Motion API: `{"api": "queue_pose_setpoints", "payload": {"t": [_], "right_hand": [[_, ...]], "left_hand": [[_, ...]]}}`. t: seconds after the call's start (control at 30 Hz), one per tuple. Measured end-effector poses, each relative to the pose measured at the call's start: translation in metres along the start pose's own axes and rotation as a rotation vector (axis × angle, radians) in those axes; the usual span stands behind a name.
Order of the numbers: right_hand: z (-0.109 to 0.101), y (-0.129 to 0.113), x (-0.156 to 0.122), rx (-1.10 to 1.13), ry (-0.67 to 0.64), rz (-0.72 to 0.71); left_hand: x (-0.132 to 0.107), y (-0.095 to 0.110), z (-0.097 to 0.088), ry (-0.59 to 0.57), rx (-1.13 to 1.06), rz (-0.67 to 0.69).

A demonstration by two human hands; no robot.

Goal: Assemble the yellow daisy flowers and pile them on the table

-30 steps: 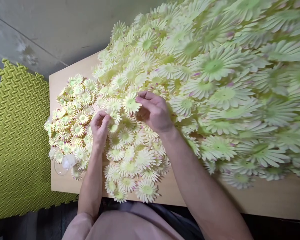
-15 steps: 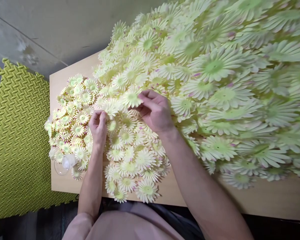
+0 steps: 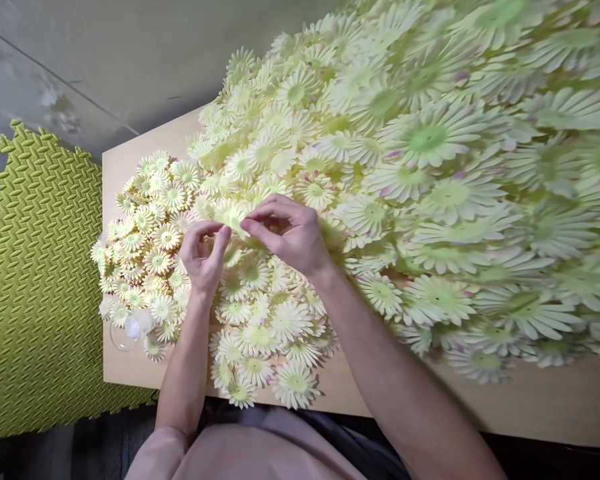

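Over the desk (image 3: 555, 403), it's all fingertip work: the right hand (image 3: 295, 239) keeps a narrow grip, thumb and forefinger pinching the edge of one pale flower (image 3: 231, 215). Right beside it, at that flower's near-left side, the left hand (image 3: 201, 259) curls, thumb and forefinger close together; whether they hold a petal, I cannot tell. And look at the blooms around: a low cluster (image 3: 157, 237) to the left, a towering heap (image 3: 430, 193) to the right!
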State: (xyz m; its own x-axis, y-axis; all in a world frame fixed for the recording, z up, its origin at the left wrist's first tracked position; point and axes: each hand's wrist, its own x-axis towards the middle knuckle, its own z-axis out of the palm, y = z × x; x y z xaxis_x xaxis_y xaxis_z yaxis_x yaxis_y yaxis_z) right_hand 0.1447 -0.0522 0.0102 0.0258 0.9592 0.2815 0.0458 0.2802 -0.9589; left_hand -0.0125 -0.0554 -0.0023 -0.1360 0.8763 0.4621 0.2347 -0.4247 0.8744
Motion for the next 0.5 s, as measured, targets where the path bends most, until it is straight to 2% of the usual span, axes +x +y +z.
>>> {"api": "queue_pose_setpoints", "payload": {"t": [0.07, 0.13, 0.33, 0.5], "right_hand": [[-0.0005, -0.0012, -0.0002, 0.06, -0.071, 0.015], [-0.0018, -0.0029, 0.0001, 0.118, -0.126, 0.044], [-0.0077, -0.0066, 0.0021, 0.19, -0.264, 0.175], [-0.0084, -0.0049, 0.0016, 0.206, -0.263, 0.218]], "left_hand": [[-0.0007, -0.0006, -0.0005, -0.092, -0.004, -0.04], [-0.0007, -0.0012, -0.0008, -0.124, -0.017, -0.062], [0.001, 0.0, -0.0011, -0.138, -0.012, -0.079], [0.0005, 0.0009, -0.001, -0.142, 0.041, -0.054]]}}
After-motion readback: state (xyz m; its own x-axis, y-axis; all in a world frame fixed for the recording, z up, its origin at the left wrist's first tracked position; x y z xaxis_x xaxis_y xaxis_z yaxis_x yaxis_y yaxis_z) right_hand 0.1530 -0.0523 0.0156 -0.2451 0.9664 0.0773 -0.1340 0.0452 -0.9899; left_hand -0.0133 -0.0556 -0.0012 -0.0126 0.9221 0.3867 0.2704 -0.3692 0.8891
